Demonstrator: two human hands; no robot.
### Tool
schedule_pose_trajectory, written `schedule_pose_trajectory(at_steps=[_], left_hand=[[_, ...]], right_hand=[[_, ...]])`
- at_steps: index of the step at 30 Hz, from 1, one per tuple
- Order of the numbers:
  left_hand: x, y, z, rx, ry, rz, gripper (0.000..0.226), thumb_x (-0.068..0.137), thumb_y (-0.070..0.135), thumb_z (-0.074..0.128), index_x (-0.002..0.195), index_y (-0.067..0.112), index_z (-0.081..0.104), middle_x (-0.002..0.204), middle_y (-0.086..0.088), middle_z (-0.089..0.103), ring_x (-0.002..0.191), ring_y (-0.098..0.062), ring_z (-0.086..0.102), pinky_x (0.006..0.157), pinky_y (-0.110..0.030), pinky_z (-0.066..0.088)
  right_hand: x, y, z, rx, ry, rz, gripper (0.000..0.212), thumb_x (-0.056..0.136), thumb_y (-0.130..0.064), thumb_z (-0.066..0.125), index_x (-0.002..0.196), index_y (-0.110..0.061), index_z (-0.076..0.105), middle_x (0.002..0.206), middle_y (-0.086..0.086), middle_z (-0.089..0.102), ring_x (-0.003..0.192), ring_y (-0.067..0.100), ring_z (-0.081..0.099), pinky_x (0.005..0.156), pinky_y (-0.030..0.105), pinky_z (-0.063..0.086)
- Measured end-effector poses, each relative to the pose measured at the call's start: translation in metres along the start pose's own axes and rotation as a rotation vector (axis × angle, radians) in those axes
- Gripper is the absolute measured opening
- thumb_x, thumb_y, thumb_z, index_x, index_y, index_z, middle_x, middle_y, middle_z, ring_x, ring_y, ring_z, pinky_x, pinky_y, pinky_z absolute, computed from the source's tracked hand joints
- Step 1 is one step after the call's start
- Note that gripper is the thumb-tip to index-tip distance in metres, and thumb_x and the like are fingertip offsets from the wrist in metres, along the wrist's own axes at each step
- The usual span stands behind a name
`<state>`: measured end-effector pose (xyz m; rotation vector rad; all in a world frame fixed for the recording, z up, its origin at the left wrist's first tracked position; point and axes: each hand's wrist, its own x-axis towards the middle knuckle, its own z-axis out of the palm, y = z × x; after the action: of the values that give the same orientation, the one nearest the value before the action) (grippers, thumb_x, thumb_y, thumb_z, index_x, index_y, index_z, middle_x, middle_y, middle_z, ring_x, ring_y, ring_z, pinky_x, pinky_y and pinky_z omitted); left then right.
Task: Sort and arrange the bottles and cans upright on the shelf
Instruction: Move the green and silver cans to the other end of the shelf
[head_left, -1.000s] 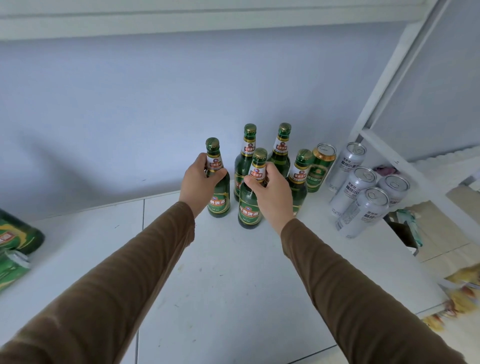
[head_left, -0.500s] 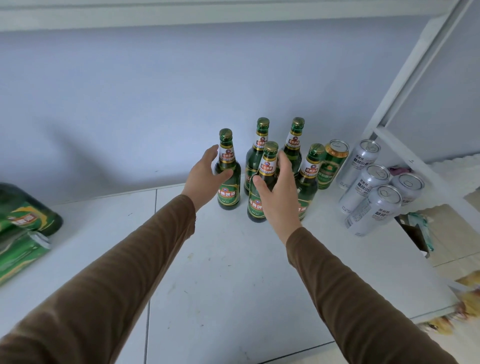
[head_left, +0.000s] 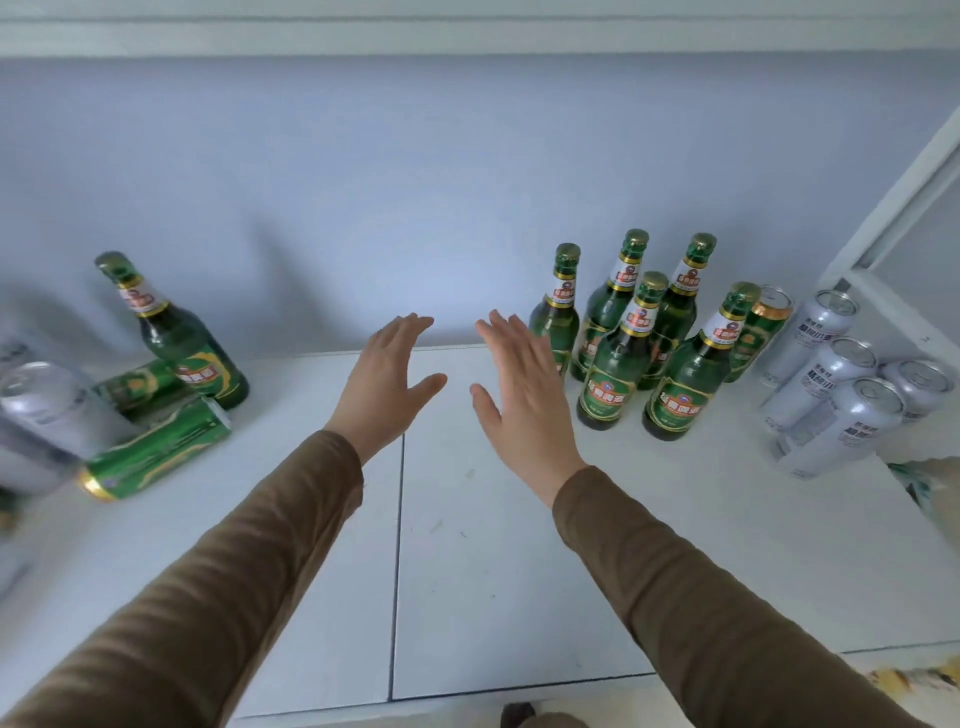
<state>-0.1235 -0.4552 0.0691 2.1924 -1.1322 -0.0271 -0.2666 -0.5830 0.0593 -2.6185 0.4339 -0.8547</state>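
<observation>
Several green beer bottles (head_left: 618, 358) stand upright in a cluster at the back right of the white shelf (head_left: 498, 571). A green can (head_left: 761, 332) stands upright behind them, and several silver cans (head_left: 836, 410) stand further right. My left hand (head_left: 387, 382) and my right hand (head_left: 519, 387) hover open over the shelf's middle, left of the cluster, holding nothing. At the far left one more green bottle (head_left: 176, 338) stands on the shelf, with two green cans (head_left: 156, 449) lying on their sides and a blurred silver can (head_left: 47, 410).
The blue-grey wall (head_left: 415, 182) closes the shelf behind. A white frame post (head_left: 893, 208) rises at the right. Past the shelf's right edge lies clutter on the floor (head_left: 930, 483). An upper shelf edge (head_left: 467, 36) runs overhead.
Both hands have let go of the two bottles and pulled left, fingers spread. The view has swung left, bringing the left-hand bottle and cans into sight.
</observation>
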Motion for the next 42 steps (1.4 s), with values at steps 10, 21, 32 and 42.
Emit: schedule_pose_trajectory(at_steps=[10,21,32,42], left_hand=[[-0.105,-0.131,-0.116,0.152,0.059,-0.111,0.061,0.089,0.031,0.072,0.144,0.015,0.048,0.148,-0.004,0.047,0.139,-0.025,0.038,0.116,-0.036,0.028],[-0.179,-0.222,-0.172,0.157,0.053,-0.205,0.064,0.089,0.035,0.071,0.146,0.017,0.046,0.146,-0.003,0.049,0.138,-0.024,0.038,0.114,-0.033,0.028],[-0.246,-0.271,-0.225,0.2,0.198,-0.225,0.059,0.086,0.026,0.074,0.14,0.017,0.052,0.142,-0.002,0.052,0.141,-0.025,0.038,0.117,-0.037,0.03],[-0.309,-0.328,-0.314,0.215,0.498,-0.192,0.055,0.089,0.015,0.074,0.138,0.007,0.051,0.153,-0.01,0.04,0.149,-0.029,0.026,0.119,-0.047,0.027]], right_hand=[[0.007,-0.153,0.104,-0.019,-0.222,-0.073,0.056,0.094,-0.023,0.062,0.146,-0.015,0.044,0.157,0.007,0.038,0.148,0.029,0.028,0.123,0.05,0.019],[0.0,-0.251,0.18,0.027,-0.32,-0.127,0.056,0.091,-0.022,0.065,0.143,-0.012,0.047,0.152,0.01,0.043,0.141,0.031,0.035,0.118,0.048,0.029],[-0.007,-0.327,0.249,0.246,-0.435,-0.156,0.058,0.091,-0.022,0.068,0.144,-0.014,0.046,0.149,0.003,0.044,0.138,0.022,0.035,0.112,0.033,0.037],[-0.042,-0.418,0.316,0.24,-0.658,-0.41,0.063,0.079,-0.027,0.08,0.135,-0.013,0.057,0.139,0.005,0.056,0.132,0.028,0.046,0.113,0.041,0.037]])
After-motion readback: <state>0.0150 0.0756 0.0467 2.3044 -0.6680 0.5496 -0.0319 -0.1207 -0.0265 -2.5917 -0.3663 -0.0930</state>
